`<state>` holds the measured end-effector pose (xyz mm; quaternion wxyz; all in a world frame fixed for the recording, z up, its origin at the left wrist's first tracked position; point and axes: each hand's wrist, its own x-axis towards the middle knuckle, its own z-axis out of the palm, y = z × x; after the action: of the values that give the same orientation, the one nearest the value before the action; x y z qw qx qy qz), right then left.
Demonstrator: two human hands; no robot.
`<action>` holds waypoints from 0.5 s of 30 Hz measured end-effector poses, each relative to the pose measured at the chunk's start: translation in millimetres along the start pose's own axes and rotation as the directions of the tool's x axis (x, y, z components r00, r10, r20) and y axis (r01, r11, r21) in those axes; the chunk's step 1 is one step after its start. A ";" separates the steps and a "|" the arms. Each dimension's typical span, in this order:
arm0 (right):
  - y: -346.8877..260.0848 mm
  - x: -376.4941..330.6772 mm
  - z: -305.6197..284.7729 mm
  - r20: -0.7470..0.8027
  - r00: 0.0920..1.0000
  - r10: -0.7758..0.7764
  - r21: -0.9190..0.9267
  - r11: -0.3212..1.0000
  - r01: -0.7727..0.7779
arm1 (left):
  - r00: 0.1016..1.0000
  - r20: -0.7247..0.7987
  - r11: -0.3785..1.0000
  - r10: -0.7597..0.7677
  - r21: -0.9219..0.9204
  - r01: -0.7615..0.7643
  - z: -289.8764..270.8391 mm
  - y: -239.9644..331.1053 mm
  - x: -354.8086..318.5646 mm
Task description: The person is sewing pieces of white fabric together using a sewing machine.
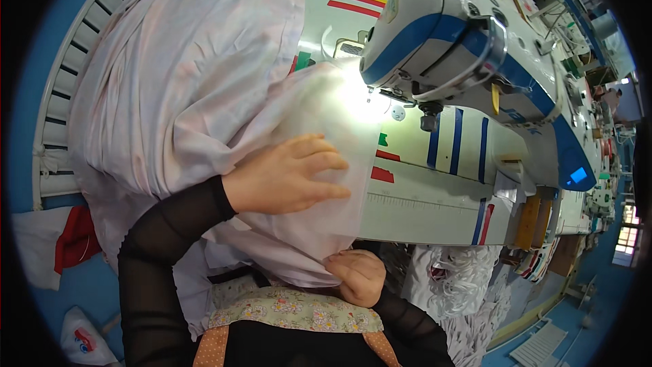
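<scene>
A large pale pink fabric (170, 75) spreads over the left of the sewing table and drapes down toward my lap. Its right edge runs under the lit needle area of a white and blue sewing machine (435, 41). My left hand (292, 175) lies flat on the cloth, fingers spread and pointing right, a little in front of the needle. Close to the table's front edge, my right hand (357, 276) pinches the edge of the same fabric between thumb and fingers. The needle itself is lost in the lamp's glare.
The white tabletop (421, 211) carries a printed ruler and coloured tape strips. A slatted white rack (58, 109) borders the cloth on the left. White fabric strips (455, 278) hang in a heap below the table at right. Further machines line the far right.
</scene>
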<state>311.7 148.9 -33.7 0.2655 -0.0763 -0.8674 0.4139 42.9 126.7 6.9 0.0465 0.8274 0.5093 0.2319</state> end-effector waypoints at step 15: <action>10.2 71.9 -25.8 -0.005 0.999 -0.033 -0.164 0.986 0.032 | 0.994 -0.097 0.992 -0.055 0.110 0.066 -3.3 -113.2 40.4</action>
<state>263.4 198.3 0.5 0.2686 -0.0853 -0.8985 0.3365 -36.5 215.1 -12.0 -0.0173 0.8011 0.5480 0.2400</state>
